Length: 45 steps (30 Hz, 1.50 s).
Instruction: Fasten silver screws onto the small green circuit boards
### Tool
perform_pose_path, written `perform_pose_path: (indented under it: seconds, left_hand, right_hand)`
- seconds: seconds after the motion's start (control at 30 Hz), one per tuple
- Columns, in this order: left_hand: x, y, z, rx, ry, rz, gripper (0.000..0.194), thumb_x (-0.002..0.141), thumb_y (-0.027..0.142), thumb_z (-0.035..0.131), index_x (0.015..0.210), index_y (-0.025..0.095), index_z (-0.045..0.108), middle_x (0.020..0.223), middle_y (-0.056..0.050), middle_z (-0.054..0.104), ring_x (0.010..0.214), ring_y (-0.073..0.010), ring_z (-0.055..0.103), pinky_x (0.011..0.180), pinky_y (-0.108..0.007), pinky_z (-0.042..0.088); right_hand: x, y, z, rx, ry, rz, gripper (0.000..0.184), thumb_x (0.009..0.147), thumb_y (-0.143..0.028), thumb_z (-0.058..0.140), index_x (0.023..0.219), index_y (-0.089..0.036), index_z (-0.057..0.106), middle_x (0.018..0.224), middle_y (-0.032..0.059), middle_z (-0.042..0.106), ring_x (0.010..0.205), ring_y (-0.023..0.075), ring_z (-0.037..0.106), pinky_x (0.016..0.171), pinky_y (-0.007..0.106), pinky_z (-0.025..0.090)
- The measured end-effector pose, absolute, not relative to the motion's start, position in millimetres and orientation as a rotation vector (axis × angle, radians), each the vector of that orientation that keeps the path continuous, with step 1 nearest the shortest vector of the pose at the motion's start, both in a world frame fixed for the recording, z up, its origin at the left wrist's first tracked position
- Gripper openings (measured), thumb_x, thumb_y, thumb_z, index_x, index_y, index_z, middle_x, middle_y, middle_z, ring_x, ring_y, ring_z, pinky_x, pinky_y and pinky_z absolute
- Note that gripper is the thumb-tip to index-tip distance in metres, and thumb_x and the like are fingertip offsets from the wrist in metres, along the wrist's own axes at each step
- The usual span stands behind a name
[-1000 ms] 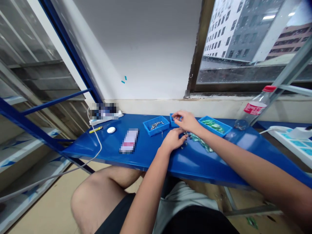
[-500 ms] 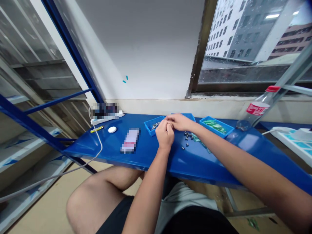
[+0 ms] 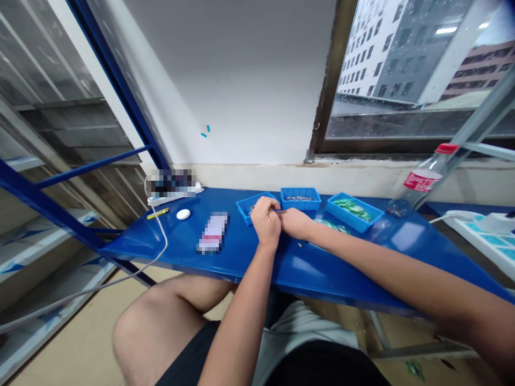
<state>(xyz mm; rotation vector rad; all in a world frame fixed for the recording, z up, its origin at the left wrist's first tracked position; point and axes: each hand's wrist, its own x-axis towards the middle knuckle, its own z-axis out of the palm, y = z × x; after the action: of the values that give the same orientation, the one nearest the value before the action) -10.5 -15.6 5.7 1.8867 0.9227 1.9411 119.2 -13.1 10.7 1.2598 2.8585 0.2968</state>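
Note:
My left hand [image 3: 266, 221] and my right hand [image 3: 296, 223] meet above the blue table, fingers curled in and touching. Whatever they may hold is hidden by the fingers. Just behind my left hand is a blue bin [image 3: 243, 211] with small metal parts, partly covered by that hand. A second blue bin [image 3: 300, 205], holding small shiny metal pieces, stands beyond my right hand. One loose metal piece [image 3: 300, 245] lies in front of my right wrist. Beside the right forearm lie clear-green plastic packets [image 3: 337, 227], partly covered.
A third blue bin [image 3: 350, 218] holds green packets. To its right stands a bottle with a red cap [image 3: 422, 179]. On the left lie a blurred phone [image 3: 213, 233], a round white object [image 3: 183, 214], a yellow cutter [image 3: 158, 213] and a white cable [image 3: 164, 241].
My right hand has come down and toward me, uncovering the middle bin and covering most of the loose metal pieces. My left hand stays nearly in place, its fingers turned slightly.

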Motion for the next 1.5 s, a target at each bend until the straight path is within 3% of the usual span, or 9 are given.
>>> perform_pose_path:
  seconds: [0.17, 0.4, 0.53, 0.63, 0.77, 0.97, 1.13, 1.37, 1.5]
  left_hand:
    - [-10, -16, 4, 1.727, 0.953, 1.874, 0.023, 0.071, 0.002, 0.040, 0.058, 0.020, 0.046, 0.062, 0.001, 0.051, 0.063, -0.0145, 0.050, 0.066, -0.025, 0.039]
    - [-4, -14, 3, 1.729, 0.981, 1.618, 0.027, 0.071, 0.003, 0.039, 0.066, 0.019, 0.060, 0.058, 0.003, 0.052, 0.057, -0.0125, 0.048, 0.061, -0.023, 0.037]
    - [3, -11, 1, 1.751, 0.952, 1.429, 0.037, 0.084, 0.005, 0.039, 0.102, 0.019, 0.069, 0.070, 0.002, 0.067, 0.067, -0.0133, 0.063, 0.070, -0.023, 0.048]
    - [9, -11, -4, 1.818, 0.870, 1.217, 0.049, 0.090, 0.010, 0.043, 0.134, 0.021, 0.063, 0.086, 0.000, 0.078, 0.076, -0.0145, 0.071, 0.080, -0.026, 0.056]
    - [14, -12, -11, 1.867, 0.743, 1.086, 0.051, 0.094, 0.014, 0.046, 0.141, 0.024, 0.063, 0.108, -0.004, 0.081, 0.089, -0.0170, 0.077, 0.086, -0.031, 0.061]
    - [13, -6, -13, 1.854, 0.782, 1.160, 0.029, 0.096, 0.026, 0.058, 0.117, 0.018, 0.077, 0.116, -0.009, 0.079, 0.105, -0.0229, 0.076, 0.099, -0.037, 0.059]
    - [11, -9, -9, 1.898, 0.751, 1.166, 0.023, 0.095, 0.022, 0.060, 0.110, 0.018, 0.077, 0.113, -0.008, 0.080, 0.105, -0.0218, 0.076, 0.100, -0.035, 0.059]
    - [12, -17, -6, 1.983, 0.764, 1.175, 0.053, 0.100, 0.027, 0.057, 0.152, 0.024, 0.049, 0.123, -0.007, 0.077, 0.107, -0.0209, 0.075, 0.096, -0.034, 0.058]
    - [11, -17, -7, 2.098, 0.871, 1.152, 0.052, 0.101, 0.036, 0.055, 0.152, 0.023, 0.051, 0.106, -0.007, 0.080, 0.094, -0.0229, 0.076, 0.090, -0.034, 0.059]
  right_hand:
    - [132, -19, 7, 1.218, 2.952, 0.287, 0.026, 0.092, -0.008, 0.057, 0.114, -0.014, 0.068, 0.118, 0.0157, 0.071, 0.107, 0.0256, 0.067, 0.076, 0.030, 0.052]
    - [183, -41, 14, 1.697, 3.248, 0.047, 0.035, 0.094, -0.012, 0.053, 0.124, -0.019, 0.069, 0.111, 0.0100, 0.073, 0.099, 0.0225, 0.069, 0.091, 0.035, 0.054]
    - [206, -51, 13, 2.329, 3.231, -0.205, 0.019, 0.093, -0.029, 0.062, 0.102, -0.020, 0.076, 0.101, 0.0076, 0.077, 0.079, 0.0214, 0.071, 0.077, 0.035, 0.058]
    - [210, -55, 5, 2.742, 3.107, -0.645, 0.025, 0.089, -0.040, 0.070, 0.101, -0.019, 0.077, 0.096, 0.0087, 0.078, 0.071, 0.0212, 0.070, 0.068, 0.034, 0.059]
    - [199, -57, -5, 2.751, 3.106, -1.230, 0.033, 0.084, -0.046, 0.075, 0.102, -0.017, 0.074, 0.091, 0.0089, 0.077, 0.073, 0.0217, 0.072, 0.068, 0.034, 0.061]
    - [183, -58, -9, 2.572, 3.247, -1.001, 0.027, 0.085, -0.042, 0.073, 0.097, -0.018, 0.074, 0.102, 0.0084, 0.076, 0.080, 0.0206, 0.073, 0.078, 0.035, 0.063]
    - [186, -56, -11, 2.643, 3.122, -1.178, 0.027, 0.084, -0.041, 0.074, 0.097, -0.018, 0.072, 0.093, 0.0083, 0.077, 0.084, 0.0217, 0.072, 0.077, 0.034, 0.061]
    - [191, -54, -6, 2.599, 3.138, -1.035, 0.050, 0.083, -0.030, 0.065, 0.132, -0.018, 0.064, 0.083, 0.0003, 0.069, 0.067, 0.0145, 0.063, 0.062, 0.026, 0.054]
    - [191, -58, -2, 2.647, 3.151, -0.835, 0.040, 0.087, -0.031, 0.061, 0.124, -0.018, 0.069, 0.087, 0.0033, 0.071, 0.068, 0.0164, 0.064, 0.063, 0.028, 0.055]
